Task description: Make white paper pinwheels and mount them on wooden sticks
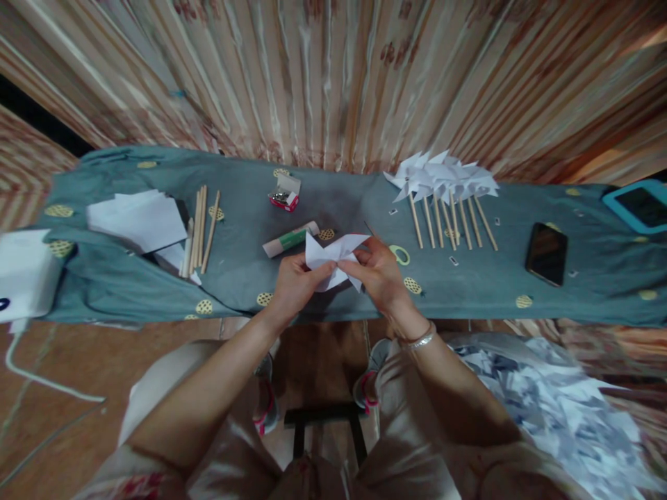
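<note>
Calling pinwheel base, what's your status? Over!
Left hand and right hand both gripping folded white paper. Glue stick close by, near left hand. Nothing seen blocking either hand. Over.

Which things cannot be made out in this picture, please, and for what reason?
- Centre of the folded paper, head view: covered by the thumbs of the left hand and right hand.
- What the green loop belongs to, head view: hidden by the right hand.
- Contents of the red box, head view: too small.
- Print on the green-and-white tube, head view: blurred.
- Blue-edged device, head view: cut off by the right edge.
</note>
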Demonstrator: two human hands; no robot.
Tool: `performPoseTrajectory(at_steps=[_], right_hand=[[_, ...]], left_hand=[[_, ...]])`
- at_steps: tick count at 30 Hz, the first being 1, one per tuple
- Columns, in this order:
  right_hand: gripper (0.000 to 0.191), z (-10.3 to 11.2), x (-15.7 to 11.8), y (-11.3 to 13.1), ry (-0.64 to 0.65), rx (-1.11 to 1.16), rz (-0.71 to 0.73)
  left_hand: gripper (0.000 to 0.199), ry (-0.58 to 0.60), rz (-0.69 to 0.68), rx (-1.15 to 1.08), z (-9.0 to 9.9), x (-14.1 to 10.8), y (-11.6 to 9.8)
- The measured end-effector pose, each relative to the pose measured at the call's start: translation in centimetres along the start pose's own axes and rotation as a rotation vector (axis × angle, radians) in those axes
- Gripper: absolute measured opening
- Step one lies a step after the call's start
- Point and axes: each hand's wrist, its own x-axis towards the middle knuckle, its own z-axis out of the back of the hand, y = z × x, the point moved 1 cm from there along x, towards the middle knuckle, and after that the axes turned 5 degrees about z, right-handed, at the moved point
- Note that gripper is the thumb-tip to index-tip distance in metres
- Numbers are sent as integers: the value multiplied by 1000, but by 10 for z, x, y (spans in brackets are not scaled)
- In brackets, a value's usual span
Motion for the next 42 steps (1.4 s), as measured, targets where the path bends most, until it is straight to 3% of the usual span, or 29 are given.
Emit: performPoseTrajectory(at_steps=[12,19,28,42], right_hand=[[48,-9,5,4,-26,-5,14],[54,-12,7,5,-8,6,9],[51,-1,14,10,-151,57,59],[43,0,26,-7,-199,61,52]], left_hand=[[30,-19,-77,78,6,6,-2],[29,-34,-52,39,5,7,-7],[32,-81,31,-14,11,4,-11],[33,-134,63,-74,39,-6,-23]])
